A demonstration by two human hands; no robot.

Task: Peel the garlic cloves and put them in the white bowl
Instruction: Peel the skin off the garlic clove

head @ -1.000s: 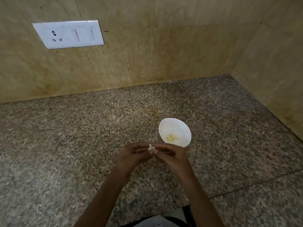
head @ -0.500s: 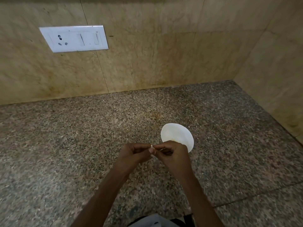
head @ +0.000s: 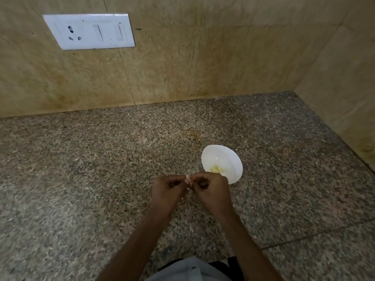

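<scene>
While the garlic clove (head: 188,178) remains pinched between both hands, less of it shows than one second ago. The whitish lump then visible is now a small pale sliver where the two hands meet. The left hand (head: 169,191) and the right hand (head: 212,191) both have curled fingers and grasp the clove from opposite sides. They are held above the surface (head: 101,179), just beside the near-left rim of the white bowl (head: 219,153). Half a second ago the right hand covered the bowl's contents, and these are in view again.

Assessment: peeling is in progress and the clove is not ready for transfer. Whether any skin has come away cannot be determined.

The bowl is round, shallow, smooth and glossy. A small heap of yellowish peeled cloves (head: 218,169) lies on its floor. The surface is speckled brown-grey stone with a polished look, and a joint line crosses it at the right. The wall (head: 182,67) is clad in beige stone-like tiles, stained near the base. A white rectangular switch plate (head: 89,31), plastic in appearance, is mounted on it.
</scene>
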